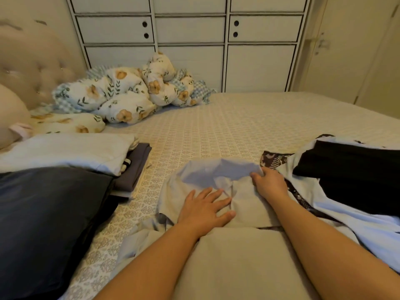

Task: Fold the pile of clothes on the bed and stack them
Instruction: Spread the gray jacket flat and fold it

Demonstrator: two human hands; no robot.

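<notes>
Garment (244, 204), beige, long axis running away from the person, far edge lifted; left hand (205, 210) flat on it; right hand (269, 182) pinching that edge; dark pillow (49, 215) left of it.

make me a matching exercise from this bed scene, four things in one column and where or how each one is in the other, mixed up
Things
1. left hand
2. right hand
3. floral duvet
4. black garment

Places or states
A. bunched up at the far side of the bed, by the drawers
B. pinching the far edge of the beige garment
C. lying on pale blue cloth at the right
D. pressing flat on the beige garment

Pairs: 1-D, 2-B, 3-A, 4-C
</notes>
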